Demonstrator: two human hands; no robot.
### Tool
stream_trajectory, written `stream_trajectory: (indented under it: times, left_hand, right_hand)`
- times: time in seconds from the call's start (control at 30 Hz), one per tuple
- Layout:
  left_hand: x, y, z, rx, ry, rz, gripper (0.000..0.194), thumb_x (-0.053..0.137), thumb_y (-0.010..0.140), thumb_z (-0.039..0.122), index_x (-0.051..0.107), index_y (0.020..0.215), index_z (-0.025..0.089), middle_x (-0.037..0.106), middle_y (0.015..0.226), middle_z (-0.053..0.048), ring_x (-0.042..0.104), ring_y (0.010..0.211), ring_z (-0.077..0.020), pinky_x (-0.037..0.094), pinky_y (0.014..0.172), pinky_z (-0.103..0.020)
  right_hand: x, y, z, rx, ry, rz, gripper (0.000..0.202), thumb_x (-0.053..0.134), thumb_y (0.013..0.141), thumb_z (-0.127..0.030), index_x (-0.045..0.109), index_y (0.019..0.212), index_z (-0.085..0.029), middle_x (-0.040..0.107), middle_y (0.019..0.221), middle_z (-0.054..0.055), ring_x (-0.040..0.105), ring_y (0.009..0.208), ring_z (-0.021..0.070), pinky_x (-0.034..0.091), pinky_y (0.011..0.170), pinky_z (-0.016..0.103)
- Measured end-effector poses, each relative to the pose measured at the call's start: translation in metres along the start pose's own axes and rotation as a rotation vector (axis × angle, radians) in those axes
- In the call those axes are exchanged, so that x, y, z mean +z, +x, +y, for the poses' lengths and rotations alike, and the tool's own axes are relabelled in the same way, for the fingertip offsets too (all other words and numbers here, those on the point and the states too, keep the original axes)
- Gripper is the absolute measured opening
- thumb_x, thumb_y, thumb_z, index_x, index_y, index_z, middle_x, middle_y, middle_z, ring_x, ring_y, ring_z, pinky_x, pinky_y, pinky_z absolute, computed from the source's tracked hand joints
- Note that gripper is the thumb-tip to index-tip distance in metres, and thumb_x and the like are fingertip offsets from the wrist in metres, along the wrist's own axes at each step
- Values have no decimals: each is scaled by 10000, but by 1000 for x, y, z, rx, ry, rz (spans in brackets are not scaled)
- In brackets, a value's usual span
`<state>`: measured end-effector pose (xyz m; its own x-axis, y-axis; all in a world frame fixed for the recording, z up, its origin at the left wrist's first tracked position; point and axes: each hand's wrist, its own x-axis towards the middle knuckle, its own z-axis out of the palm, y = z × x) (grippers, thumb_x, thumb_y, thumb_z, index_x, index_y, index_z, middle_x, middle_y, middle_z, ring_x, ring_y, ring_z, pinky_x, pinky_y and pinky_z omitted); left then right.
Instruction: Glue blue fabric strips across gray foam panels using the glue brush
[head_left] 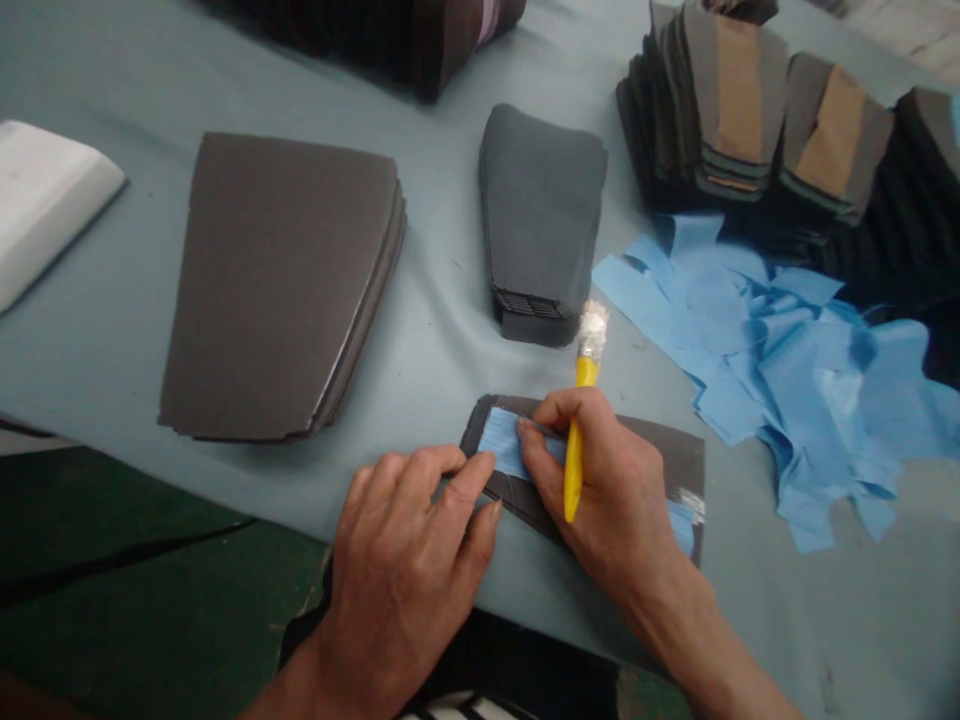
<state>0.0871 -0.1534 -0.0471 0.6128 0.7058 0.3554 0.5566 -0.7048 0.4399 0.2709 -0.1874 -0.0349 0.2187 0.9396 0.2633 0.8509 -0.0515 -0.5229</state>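
A yellow-handled paintbrush [583, 435] is held in my right hand [611, 480], its bristle end up and coated with something whitish. That hand's thumb and index finger press on a blue strip [504, 440] lying along a dark grey tapered piece [667, 450] at the table's front edge. My left hand [420, 545] rests at the piece's left side, palm down, index fingertip touching the strip's end and thumb apart. It holds nothing. More blue and a whitish smear show on the piece right of my right wrist. My right hand hides the strip's middle.
A stack of large dark brown sheets [281, 290] lies left, with a white object [45, 205] beyond. A smaller dark stack [544, 205] stands ahead. Loose blue strips [810, 360] are heaped right, before bundled dark pieces [739, 90]. Another dark bundle [450, 40] sits behind.
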Motion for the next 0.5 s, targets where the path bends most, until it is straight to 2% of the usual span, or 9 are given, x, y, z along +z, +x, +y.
stream_trajectory:
  times: [0.5]
  left_hand:
    - [2, -1, -1, 6, 11, 6, 213, 618, 1041, 185, 679, 1244, 171, 691, 1044, -75, 592, 915, -259, 408, 811, -426]
  right_hand:
    - [1, 2, -2, 29, 41, 14, 163, 598, 976, -146, 487, 944, -262, 609, 759, -65, 574, 592, 111, 433, 606, 213]
